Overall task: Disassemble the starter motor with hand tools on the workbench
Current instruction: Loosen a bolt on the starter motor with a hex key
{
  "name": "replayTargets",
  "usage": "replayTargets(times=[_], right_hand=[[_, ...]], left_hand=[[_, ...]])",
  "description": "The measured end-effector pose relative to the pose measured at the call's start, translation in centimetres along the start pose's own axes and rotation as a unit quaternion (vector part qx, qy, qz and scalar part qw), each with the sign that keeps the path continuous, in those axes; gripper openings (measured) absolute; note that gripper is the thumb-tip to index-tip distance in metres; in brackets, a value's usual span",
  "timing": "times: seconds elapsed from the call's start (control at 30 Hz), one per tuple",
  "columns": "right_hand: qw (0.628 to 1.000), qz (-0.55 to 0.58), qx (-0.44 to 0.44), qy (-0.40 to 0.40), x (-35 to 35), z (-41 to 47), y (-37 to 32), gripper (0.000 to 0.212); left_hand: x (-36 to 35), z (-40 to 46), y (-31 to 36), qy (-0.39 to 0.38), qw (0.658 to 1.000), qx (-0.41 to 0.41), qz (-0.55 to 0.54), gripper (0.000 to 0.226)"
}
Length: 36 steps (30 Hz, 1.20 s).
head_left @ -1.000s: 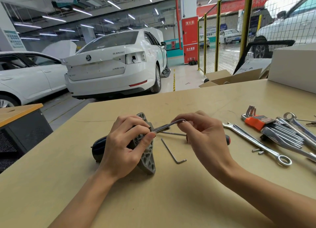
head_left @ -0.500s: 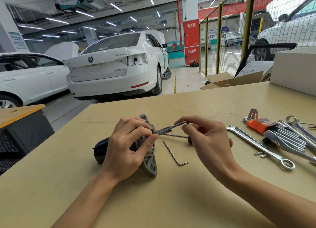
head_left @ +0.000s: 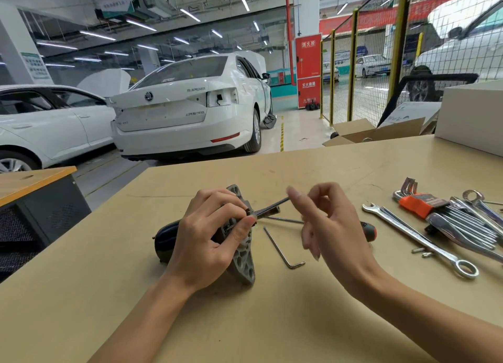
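The starter motor (head_left: 243, 259) lies on the workbench, its black body pointing left and its grey perforated flange facing me. My left hand (head_left: 211, 234) wraps around the motor and pinches the near end of a hex key (head_left: 272, 207) that sticks out of it to the right. Just right of the key's far end, my right hand (head_left: 326, 221) hovers with its fingers spread and nothing in them. It is slightly blurred.
A loose hex key (head_left: 283, 249) lies on the workbench (head_left: 272, 322) under my right hand, beside a red-handled screwdriver (head_left: 368, 230). Right of that lie a combination wrench (head_left: 419, 237), small screws (head_left: 422, 252), an orange hex key set (head_left: 422, 203) and more wrenches. A white box (head_left: 473, 114) stands far right.
My right hand has let go of the hex key's far end and opened, lifting slightly away. My left hand still holds the motor and the key.
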State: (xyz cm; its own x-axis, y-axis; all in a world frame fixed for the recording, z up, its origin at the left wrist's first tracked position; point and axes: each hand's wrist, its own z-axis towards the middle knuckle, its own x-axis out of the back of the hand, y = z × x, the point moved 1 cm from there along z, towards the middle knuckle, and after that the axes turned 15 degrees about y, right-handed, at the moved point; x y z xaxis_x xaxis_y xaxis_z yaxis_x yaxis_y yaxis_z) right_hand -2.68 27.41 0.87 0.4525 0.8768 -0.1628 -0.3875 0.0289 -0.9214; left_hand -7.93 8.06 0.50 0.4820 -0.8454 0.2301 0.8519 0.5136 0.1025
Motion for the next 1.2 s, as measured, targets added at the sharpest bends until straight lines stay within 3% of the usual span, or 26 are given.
replayTargets(times=[0.2,0.4,0.57,0.93,1.2], right_hand=[[0.987,0.051,-0.142,-0.048,0.10,0.70,-0.18,0.047],[0.989,0.054,-0.116,-0.076,0.12,0.67,-0.26,0.046],[0.979,-0.005,-0.172,-0.110,-0.10,0.60,0.18,0.056],[0.958,0.003,-0.245,-0.151,-0.06,0.74,0.29,0.064],[0.962,0.035,-0.232,-0.138,-0.27,0.86,0.24,0.047]], left_hand=[[0.04,0.03,0.04,-0.002,1.000,0.005,-0.004,0.027],[0.14,0.03,-0.04,-0.006,1.000,0.007,-0.006,0.027],[0.09,0.06,0.02,-0.004,1.000,0.005,-0.007,0.027],[-0.02,-0.04,-0.27,-0.005,1.000,0.003,-0.001,0.028],[0.00,-0.01,-0.18,-0.004,1.000,-0.009,-0.002,0.030]])
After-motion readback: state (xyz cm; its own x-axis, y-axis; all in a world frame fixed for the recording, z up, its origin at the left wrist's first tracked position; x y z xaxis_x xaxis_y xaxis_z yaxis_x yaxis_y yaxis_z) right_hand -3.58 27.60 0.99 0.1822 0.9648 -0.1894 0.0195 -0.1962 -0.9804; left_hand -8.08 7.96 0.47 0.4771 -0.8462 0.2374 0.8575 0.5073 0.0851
